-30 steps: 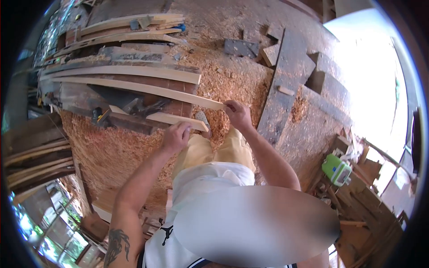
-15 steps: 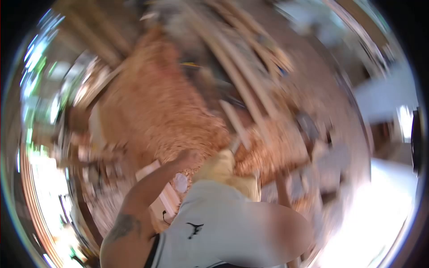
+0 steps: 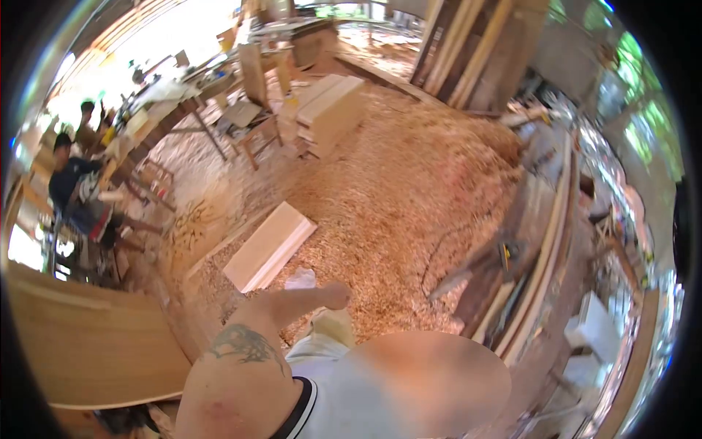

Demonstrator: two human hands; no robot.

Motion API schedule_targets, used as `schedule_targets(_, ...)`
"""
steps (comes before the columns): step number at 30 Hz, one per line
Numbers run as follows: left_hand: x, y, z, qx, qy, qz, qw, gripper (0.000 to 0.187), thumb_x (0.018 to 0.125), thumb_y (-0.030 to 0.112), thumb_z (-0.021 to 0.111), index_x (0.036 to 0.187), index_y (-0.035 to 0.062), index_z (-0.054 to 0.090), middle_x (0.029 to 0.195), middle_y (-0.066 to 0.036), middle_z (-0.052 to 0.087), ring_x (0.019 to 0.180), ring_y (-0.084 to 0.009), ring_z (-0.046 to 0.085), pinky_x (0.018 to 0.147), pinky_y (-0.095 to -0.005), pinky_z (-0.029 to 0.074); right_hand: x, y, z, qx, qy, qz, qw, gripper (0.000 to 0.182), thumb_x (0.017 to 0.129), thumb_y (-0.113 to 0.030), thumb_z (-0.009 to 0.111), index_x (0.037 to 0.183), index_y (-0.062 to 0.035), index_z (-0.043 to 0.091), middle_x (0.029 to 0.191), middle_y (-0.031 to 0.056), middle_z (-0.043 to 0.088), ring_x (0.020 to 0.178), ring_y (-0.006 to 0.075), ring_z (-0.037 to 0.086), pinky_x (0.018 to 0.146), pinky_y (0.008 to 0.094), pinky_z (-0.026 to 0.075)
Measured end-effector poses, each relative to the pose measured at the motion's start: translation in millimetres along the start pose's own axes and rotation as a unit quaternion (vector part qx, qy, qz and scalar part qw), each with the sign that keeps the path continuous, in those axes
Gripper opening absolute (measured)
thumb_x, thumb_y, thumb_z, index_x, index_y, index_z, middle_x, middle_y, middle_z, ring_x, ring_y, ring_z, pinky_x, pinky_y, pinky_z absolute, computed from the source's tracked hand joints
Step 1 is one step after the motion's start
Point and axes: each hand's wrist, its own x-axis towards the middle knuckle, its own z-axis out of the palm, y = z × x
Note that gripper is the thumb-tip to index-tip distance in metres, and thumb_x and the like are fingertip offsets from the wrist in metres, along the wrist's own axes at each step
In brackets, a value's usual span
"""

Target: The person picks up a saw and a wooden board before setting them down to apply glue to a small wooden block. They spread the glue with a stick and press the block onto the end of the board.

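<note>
My left hand [image 3: 336, 295] hangs in front of my body at the lower middle, above the wood shavings [image 3: 387, 256]. It looks small and rounded, its fingers cannot be made out, and no object shows in it. Just left of the hand lies a crumpled white thing [image 3: 300, 279], perhaps plastic. Beyond that, a short stack of pale boards [image 3: 269, 245] rests on the shavings. The tattooed left forearm crosses from the lower left. My right hand is out of sight.
A taller board stack [image 3: 329, 110] stands near the upper middle. Long planks [image 3: 545, 249] and a power tool [image 3: 506, 254] lie at the right. A large wooden panel [image 3: 88, 336] fills the lower left. Two people sit at the far left, near a cluttered workbench [image 3: 164, 91].
The view has swung to the left and become sharper. The people, workbench and large panel have come into clear view. My right arm, visible before at the lower right, is gone from view.
</note>
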Motion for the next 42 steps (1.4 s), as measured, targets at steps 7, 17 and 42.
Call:
schedule_targets(7,-39,-152,-54,-0.102,0.060,-0.052,0.992,0.028,0.093,0.034,0.059,0.100,0.0094,0.072,0.102,-0.019,0.073,0.097,-0.0399,0.070,0.082,-0.0531,0.055,11,-195,74,0.026,-0.002,-0.054,0.998,0.019,0.094,-0.022,0.069,0.103,-0.0060,0.064,0.083,0.0072,0.067,0.064,0.0204,0.064,0.054,0.0343,0.054)
schedule_targets(17,-20,-177,-199,-0.285,0.202,-0.052,0.936,0.034,0.093,0.040,0.066,0.113,0.0141,0.075,0.105,-0.010,0.076,0.097,-0.0276,0.073,0.086,-0.0418,0.057,-145,-541,252,0.168,-0.240,-0.281,0.914,0.014,0.095,-0.014,0.067,0.105,-0.0037,0.064,0.082,0.0089,0.068,0.066,0.0202,0.068,0.057,0.0328,0.057)
schedule_targets(42,329,-206,-591,-0.635,0.346,-0.029,0.690,0.017,0.099,0.014,0.072,0.108,0.0007,0.072,0.100,-0.006,0.074,0.092,-0.0118,0.070,0.084,-0.0278,0.057,-125,-1097,360,0.059,-0.469,-0.240,0.848,0.023,0.099,-0.016,0.063,0.112,0.0026,0.067,0.093,0.0126,0.071,0.077,0.0219,0.070,0.070,0.0353,0.060)
